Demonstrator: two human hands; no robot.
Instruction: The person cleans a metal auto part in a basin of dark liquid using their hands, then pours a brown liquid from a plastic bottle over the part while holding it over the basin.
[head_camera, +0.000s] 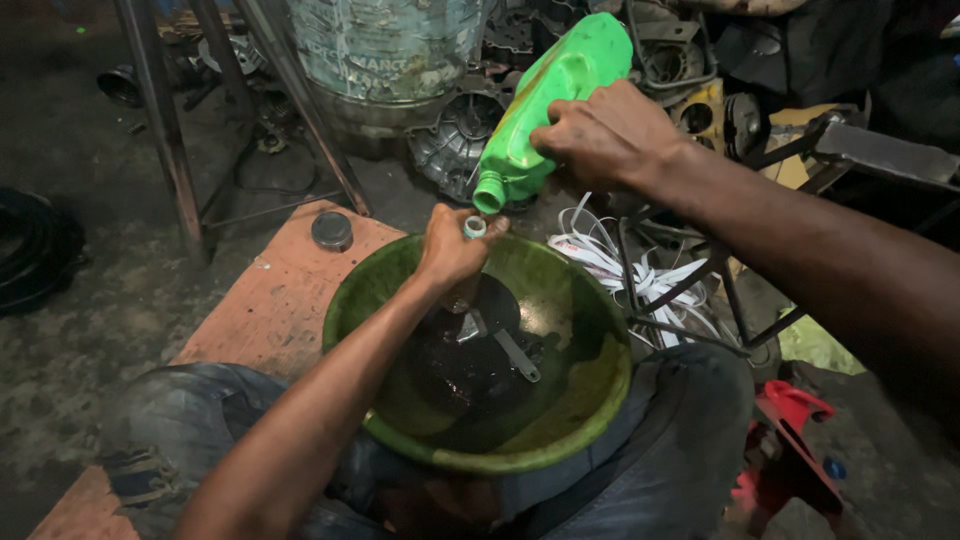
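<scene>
Green bottle (555, 95) tilted in right hand (600, 135) | spout just above left-hand fingers (478, 232)

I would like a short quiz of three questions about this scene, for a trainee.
1. True or false: the right hand holds the green bottle tilted, with its neck pointing down.
2. What lies in the dark liquid in the green bowl? A) a metal tool B) a cloth C) a brush
3. Fill in: the left hand holds a small ____ under the bottle's neck.

Key: 1. true; 2. A, the metal tool; 3. cap, or a similar small round piece.
</scene>
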